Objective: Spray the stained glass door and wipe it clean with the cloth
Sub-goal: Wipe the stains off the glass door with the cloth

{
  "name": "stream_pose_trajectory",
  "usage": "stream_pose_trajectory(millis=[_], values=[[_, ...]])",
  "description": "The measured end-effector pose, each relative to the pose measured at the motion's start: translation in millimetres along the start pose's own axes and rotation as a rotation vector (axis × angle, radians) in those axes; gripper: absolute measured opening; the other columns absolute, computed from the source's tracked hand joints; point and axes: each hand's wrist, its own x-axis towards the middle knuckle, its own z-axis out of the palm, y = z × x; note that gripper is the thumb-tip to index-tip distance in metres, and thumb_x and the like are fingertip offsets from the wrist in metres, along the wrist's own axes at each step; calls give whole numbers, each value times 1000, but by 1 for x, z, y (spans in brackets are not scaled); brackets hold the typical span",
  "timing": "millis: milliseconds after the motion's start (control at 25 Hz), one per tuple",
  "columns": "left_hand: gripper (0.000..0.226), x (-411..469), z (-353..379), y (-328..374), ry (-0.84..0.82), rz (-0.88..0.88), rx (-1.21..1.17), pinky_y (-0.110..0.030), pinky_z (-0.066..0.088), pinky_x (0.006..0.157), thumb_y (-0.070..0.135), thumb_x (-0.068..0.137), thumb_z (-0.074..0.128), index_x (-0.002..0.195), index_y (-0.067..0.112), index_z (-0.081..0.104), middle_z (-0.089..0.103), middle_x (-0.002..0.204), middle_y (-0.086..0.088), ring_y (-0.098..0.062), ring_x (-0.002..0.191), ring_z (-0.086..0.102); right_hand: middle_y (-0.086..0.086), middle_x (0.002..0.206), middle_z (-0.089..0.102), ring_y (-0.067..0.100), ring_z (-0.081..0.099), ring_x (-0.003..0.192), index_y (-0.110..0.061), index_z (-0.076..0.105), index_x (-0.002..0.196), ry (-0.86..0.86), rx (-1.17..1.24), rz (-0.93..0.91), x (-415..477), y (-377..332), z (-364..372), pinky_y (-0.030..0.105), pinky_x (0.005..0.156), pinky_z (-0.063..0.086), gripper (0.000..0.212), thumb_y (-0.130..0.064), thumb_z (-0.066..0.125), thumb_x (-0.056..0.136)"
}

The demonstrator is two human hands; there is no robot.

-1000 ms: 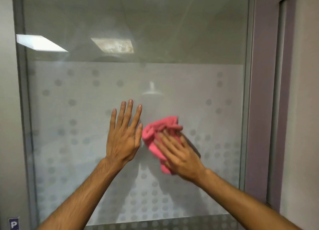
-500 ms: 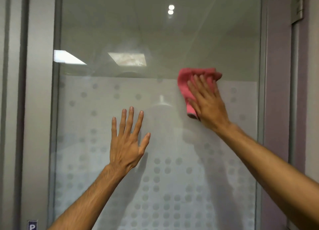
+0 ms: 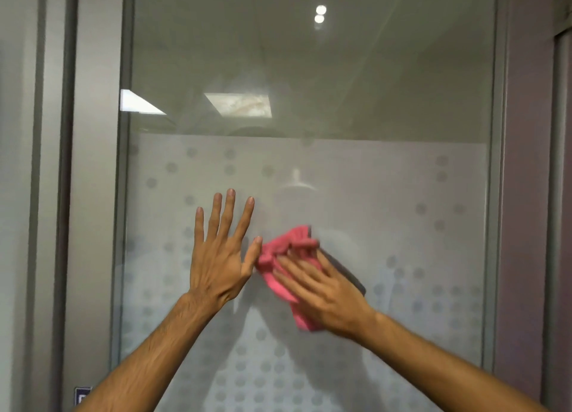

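Observation:
The glass door (image 3: pixel 387 102) fills the view; its upper part is clear and its lower part is frosted with grey dots. My left hand (image 3: pixel 221 253) lies flat against the frosted glass, fingers spread upward, holding nothing. Just to its right, my right hand (image 3: pixel 322 291) presses a crumpled pink cloth (image 3: pixel 280 257) onto the glass; the cloth's edge nearly touches my left thumb. The right hand is motion-blurred. No spray bottle is in view.
A grey metal frame (image 3: pixel 120 195) runs down the left side of the pane, with a wall panel beyond it. A second grey frame strip (image 3: pixel 495 195) and a purplish door jamb (image 3: pixel 526 195) stand on the right. A small sign (image 3: pixel 83 395) sits low left.
My right hand has swept the cloth from the upper right of the frosted band down and left, next to my left hand. The left hand has stayed flat on the glass.

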Motion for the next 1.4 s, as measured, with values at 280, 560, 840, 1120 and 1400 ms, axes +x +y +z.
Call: stream_pose_trajectory(millis=[280,560,840,1120,1400], values=[[71,2,-9,-13,-16,-12,-42,-57,7,126,60,101,23,162,28,7,-4,171,-4,-26,158,-3,17,158,44,37,38,148,-5,48,150,87,-79,-6,30,84,-28,55,120,35,48,-10,54,103],[71,0,-4,-17,-39,0,-23,-57,6,126,60,101,24,162,28,7,-4,171,-5,-26,158,-3,25,158,40,46,33,149,3,43,150,290,16,691,96,138,-49,66,119,28,51,-18,53,105],[64,-5,10,13,-8,63,-79,-58,8,125,52,105,19,162,26,9,-2,171,-6,-27,158,0,18,160,39,36,31,153,-5,44,152,70,55,203,-38,-29,-2,61,120,32,48,-8,50,104],[66,-15,21,62,-20,91,-70,-59,10,125,55,104,21,162,25,10,0,171,-7,-28,158,1,22,151,50,42,46,142,0,55,142,-42,60,48,-81,68,-43,59,110,45,39,-13,53,105],[67,-25,29,77,-43,26,-12,-57,8,126,57,104,19,162,26,7,-2,171,-6,-27,158,0,28,156,41,48,33,148,6,45,148,255,80,666,-40,166,-69,67,119,28,49,-10,56,103]])
